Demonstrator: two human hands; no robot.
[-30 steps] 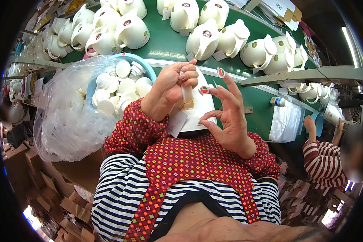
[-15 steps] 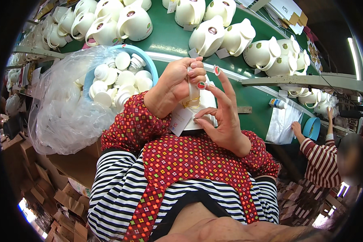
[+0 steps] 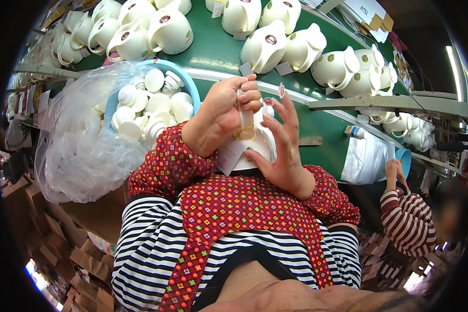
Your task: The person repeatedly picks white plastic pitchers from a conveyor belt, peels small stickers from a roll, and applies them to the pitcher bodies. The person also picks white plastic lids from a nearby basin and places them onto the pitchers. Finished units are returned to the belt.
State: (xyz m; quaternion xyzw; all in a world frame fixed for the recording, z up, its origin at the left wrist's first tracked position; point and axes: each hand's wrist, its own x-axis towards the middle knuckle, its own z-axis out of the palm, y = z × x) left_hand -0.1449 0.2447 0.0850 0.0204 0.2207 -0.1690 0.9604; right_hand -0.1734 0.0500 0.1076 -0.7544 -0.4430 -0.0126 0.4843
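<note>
A white jug rests against my lap, its handle upright in my left hand, whose fingers are wrapped round it. A white card tag hangs from the handle on a gold cord. My right hand is beside the jug with its fingers spread. Its thumb presses on the jug's side, by a small green sticker. Small round stickers cling to the tips of two raised fingers, one of them a red-and-white sticker.
To the left, a blue basin lined with a clear plastic bag holds many white stoppers. Several white jugs stand along the green bench. At right, a person in a striped sleeve works near plastic bags.
My right thumb has come onto the jug's side beside the green sticker, and the index finger has parted from the thumb. The co-worker's hands have come together, lower down.
</note>
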